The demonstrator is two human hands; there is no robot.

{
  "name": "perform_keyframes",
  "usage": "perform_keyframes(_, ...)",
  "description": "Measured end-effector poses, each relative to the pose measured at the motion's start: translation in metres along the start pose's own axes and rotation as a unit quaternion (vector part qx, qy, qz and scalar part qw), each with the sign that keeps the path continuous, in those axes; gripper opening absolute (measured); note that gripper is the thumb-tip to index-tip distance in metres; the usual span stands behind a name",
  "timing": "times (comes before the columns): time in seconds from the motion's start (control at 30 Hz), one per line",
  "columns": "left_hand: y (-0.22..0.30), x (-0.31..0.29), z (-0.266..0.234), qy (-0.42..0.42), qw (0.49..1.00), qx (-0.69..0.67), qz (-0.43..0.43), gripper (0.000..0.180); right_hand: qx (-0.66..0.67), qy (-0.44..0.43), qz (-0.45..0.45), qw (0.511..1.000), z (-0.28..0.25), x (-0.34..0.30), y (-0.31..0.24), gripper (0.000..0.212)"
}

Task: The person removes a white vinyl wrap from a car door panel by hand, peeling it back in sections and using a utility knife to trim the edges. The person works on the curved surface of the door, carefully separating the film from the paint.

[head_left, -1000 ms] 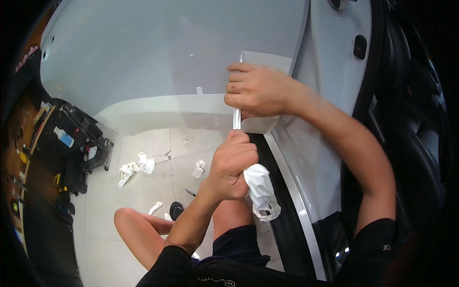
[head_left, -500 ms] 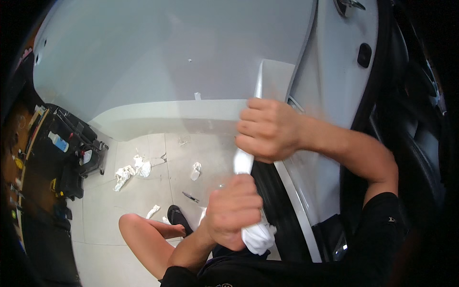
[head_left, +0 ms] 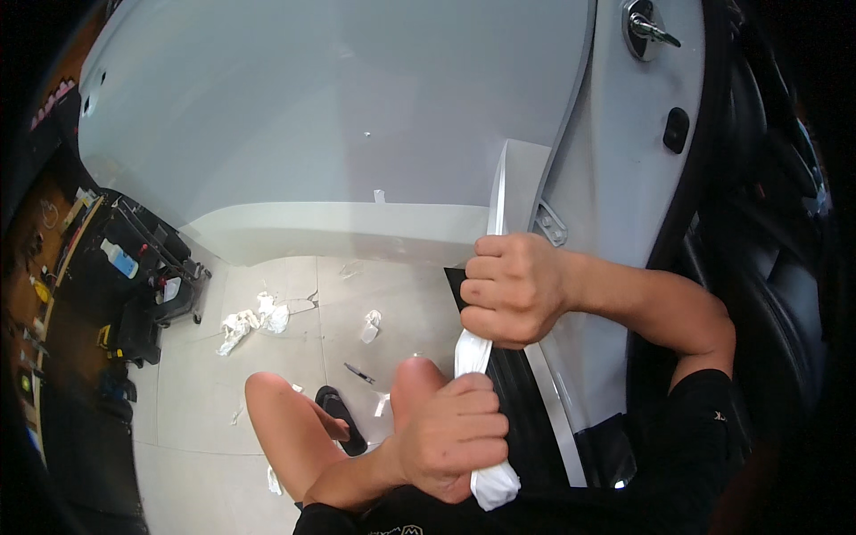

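Note:
Both my hands grip one bunched strip of white film (head_left: 471, 353). My right hand (head_left: 517, 290) is closed around its upper part, knuckles facing up. Lower and closer to my body, my left hand (head_left: 455, 437) is wrapped round the same strip, and a crumpled end pokes out below it. Beyond my right hand the film runs taut to the bottom corner of an open car door (head_left: 339, 134), where it lifts away from the door's pale lower band (head_left: 339, 223). Light grey-blue covers the rest of the door panel.
Crumpled white film scraps (head_left: 254, 323) and a dark pen-like tool (head_left: 359, 373) lie on the tiled floor. A black cart (head_left: 174, 290) stands at left, near a spray bottle (head_left: 119, 259). To the right are the door's inner edge with a latch (head_left: 651, 34), the black-topped sill (head_left: 510, 392) and dark seats.
Both hands have moved down toward me with the film, and more of the taut strip shows beyond my right hand. The view has shifted slightly, and my other knee now shows.

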State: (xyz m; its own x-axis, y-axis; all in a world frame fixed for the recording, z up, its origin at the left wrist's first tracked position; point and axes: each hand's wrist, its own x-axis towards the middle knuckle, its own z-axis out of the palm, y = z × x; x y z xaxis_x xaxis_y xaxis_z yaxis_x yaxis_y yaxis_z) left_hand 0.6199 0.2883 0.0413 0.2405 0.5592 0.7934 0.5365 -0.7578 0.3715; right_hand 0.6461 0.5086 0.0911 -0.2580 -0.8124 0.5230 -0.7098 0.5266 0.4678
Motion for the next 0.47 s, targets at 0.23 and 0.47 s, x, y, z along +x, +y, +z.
perform_keyframes(0.23, -0.029, -0.012, -0.012, -0.032, 0.998, -0.049, 0.015, 0.014, 0.008, -0.013, 0.043, 0.999, 0.002, -0.006, -0.006, 0.031)
perform_keyframes(0.47, -0.052, 0.023, -0.129, 0.049, 0.981, 0.145, -0.12, 0.05, 0.018, -0.018, 0.056, 0.998, 0.0, -0.007, 0.002, 0.027)
